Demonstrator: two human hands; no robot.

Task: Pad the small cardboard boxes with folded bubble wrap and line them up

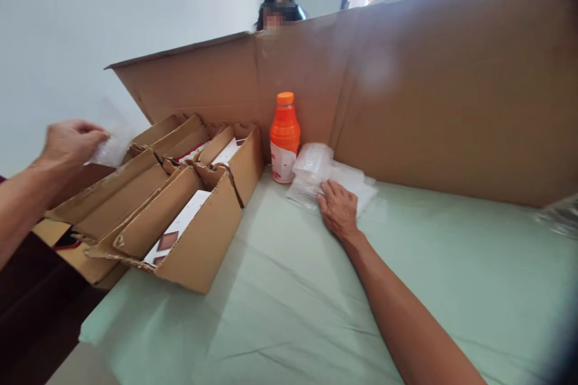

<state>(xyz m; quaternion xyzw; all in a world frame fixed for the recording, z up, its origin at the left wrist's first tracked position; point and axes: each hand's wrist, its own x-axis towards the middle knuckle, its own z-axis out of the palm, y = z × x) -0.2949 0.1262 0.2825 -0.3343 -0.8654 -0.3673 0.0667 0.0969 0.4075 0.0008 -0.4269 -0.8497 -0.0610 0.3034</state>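
At the left, my left hand [74, 143] pinches a piece of bubble wrap [115, 143] above the cardboard boxes. My right hand [338, 207] lies with its fingers spread on a stack of bubble wrap sheets [347, 177]. Part of that stack is rolled or folded over at its left side. Right beside it stands an upright orange bottle [284, 138] with an orange cap and a white lower label. Several open cardboard boxes [208, 246] sit between my left hand and the bottle. White printed packs [180, 225] show inside some of them.
A tall cardboard panel [442, 96] runs along the back of the table, which has a light green cover [280, 313]. Behind the panel the top of a person's head [276, 3] shows. Clear plastic [562, 216] lies at the right edge.
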